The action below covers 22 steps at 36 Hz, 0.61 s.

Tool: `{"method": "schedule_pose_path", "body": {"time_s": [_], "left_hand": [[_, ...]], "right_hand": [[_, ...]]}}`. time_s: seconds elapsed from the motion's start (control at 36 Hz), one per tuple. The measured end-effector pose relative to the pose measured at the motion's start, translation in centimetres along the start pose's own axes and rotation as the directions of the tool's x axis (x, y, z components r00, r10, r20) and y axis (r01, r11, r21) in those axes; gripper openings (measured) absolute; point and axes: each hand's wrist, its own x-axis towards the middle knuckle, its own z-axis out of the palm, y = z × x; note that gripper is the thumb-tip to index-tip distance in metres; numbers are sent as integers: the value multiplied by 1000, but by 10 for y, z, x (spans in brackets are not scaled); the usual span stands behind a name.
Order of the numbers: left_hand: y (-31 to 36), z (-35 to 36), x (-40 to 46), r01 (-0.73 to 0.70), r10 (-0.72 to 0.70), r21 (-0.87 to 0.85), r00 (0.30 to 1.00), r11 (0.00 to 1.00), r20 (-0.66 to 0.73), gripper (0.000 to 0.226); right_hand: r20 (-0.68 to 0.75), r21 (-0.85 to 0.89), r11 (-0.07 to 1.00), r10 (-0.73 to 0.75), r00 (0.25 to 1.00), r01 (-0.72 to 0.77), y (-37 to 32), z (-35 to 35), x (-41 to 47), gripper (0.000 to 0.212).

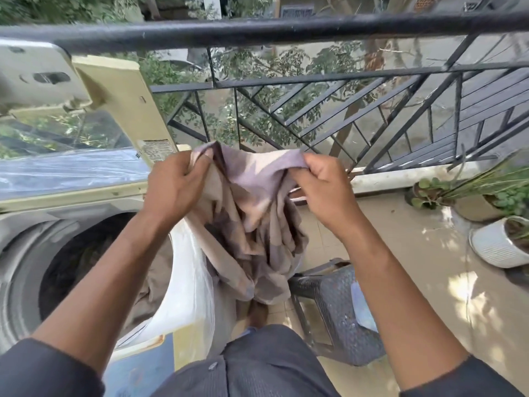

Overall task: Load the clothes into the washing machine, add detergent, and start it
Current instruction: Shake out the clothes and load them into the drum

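Observation:
A top-loading washing machine stands at the left with its lid raised and its round drum open; dark clothes lie inside. A beige-grey garment hangs in the air just right of the machine. My left hand pinches its upper left edge and my right hand pinches its upper right edge, stretching the top between them. A white cloth or bag drapes over the machine's right rim. No detergent is visible.
A black metal railing runs across the back of the balcony, trees beyond it. A dark plastic laundry basket stands on the tiled floor at my right leg. Potted plants sit at the right edge.

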Motion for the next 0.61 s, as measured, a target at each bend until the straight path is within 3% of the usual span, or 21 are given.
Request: {"method": "schedule_pose_path", "body": {"time_s": [0.11,0.19,0.36,0.5,0.61], "left_hand": [[16,-2,-10,-165,219,-246,952,955,212,43],[25,0,-16,-249,344,-308,888,918,305,22],[30,-2,-10,-362,400,-212,899,908,177,28],[37,-12,-1,-489,496,-102,866,866,62,32],[52,-18,3,-563,560,-70,826,823,-55,35]], "right_hand": [[35,47,992,-121,992,120,-26,16,2,27],[45,9,983,-183,982,183,-36,21,5,32],[52,-173,969,-172,984,178,-29,11,10,32],[-65,-211,964,-180,981,163,-20,0,6,41],[-230,-220,944,-296,927,247,-32,-5,4,42]]}}
